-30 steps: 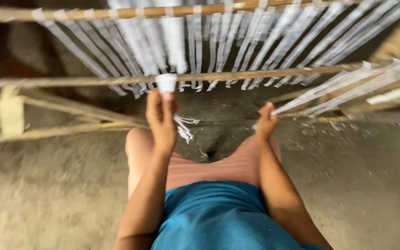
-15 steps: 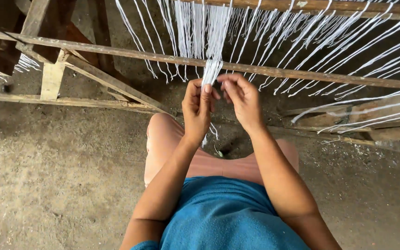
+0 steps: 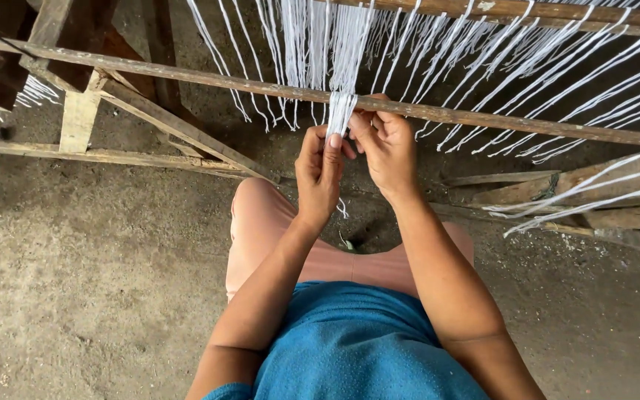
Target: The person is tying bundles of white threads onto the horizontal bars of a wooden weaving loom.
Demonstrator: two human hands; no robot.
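A bundle of white threads (image 3: 341, 111) hangs over a long wooden bar (image 3: 187, 76) of a loom frame. My left hand (image 3: 318, 174) pinches the bundle just below the bar, thumb pressed on the threads. Close beside it, my right hand (image 3: 385, 148) has its fingers closed on the same bundle at the bar. Loose thread ends (image 3: 342, 210) dangle below my left hand. Many more white threads (image 3: 527, 67) run slanting from an upper bar (image 3: 498, 9) across to the right.
Wooden beams (image 3: 105, 155) of the frame cross at the left. More planks (image 3: 601, 196) and stretched threads lie at the right. I sit on a rough concrete floor (image 3: 83, 296), knees under the bar, wearing a blue top (image 3: 357, 348).
My right hand came in from the right to the bundle and has risen to the bar. My left hand lifted slightly. The view steadied after a blurred head turn.
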